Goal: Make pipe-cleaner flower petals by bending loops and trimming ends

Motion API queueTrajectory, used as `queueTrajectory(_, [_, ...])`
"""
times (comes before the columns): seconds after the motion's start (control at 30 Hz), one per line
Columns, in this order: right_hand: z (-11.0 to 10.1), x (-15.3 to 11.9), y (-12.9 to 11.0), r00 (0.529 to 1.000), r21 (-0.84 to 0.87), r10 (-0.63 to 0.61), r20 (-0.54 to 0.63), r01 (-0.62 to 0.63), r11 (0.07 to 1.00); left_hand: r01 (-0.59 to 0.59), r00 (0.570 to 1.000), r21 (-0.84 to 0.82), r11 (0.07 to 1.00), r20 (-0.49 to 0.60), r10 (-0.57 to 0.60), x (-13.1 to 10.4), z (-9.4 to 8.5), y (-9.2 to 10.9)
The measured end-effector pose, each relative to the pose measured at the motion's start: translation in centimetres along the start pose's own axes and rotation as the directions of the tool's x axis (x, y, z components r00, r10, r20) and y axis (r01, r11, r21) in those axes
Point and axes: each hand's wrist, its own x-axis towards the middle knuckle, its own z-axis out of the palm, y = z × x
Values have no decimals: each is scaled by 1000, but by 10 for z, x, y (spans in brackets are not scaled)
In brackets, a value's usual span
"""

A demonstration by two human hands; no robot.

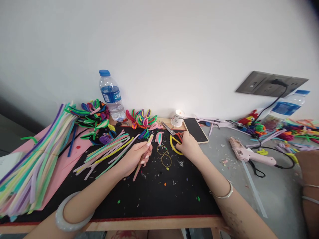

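Note:
My left hand (139, 156) is closed around a few short pipe cleaners (137, 172), one pinkish brown and one pale yellow, over the black mat (149, 199). My right hand (188, 146) grips the red and yellow handles of a pair of scissors (169, 128), whose blades point away toward the candle. Between my hands lie a small pink and green looped pipe-cleaner piece (159, 138) and thin gold wire rings (166, 160). Loose pastel pipe cleaners (104, 154) are spread beside my left wrist.
A lit candle in a white cup (177, 118) stands by the wall, near a phone (196, 130). A water bottle (112, 96) and a big pipe-cleaner bundle (37, 159) are on the left. At right lie a corded glue gun (251, 155) and another person's arm (310, 179).

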Motion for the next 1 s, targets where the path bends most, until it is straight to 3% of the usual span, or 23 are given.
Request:
queueTrajectory(0.2, [-1,1,0,998,-25,46,41,-45,999,-15,1000,1,1000,-2,15,0,0,3])
queueTrajectory(0.33, [-1,2,1,998,30,59,-39,-57,998,-38,999,-1,999,-30,38,0,-1,3])
queueTrajectory(0.53, [-1,0,-2,983,161,-80,-167,107,981,-63,991,-58,996,-120,55,2,-3,3])
queueTrajectory(0.7, [-6,-5,-12,973,114,-184,-139,200,973,-101,976,-95,990,-205,80,2,-6,4])
queueTrajectory(1.0, [-5,-13,-19,963,42,-246,-114,252,967,-125,967,-128,984,-238,92,3,-6,8])
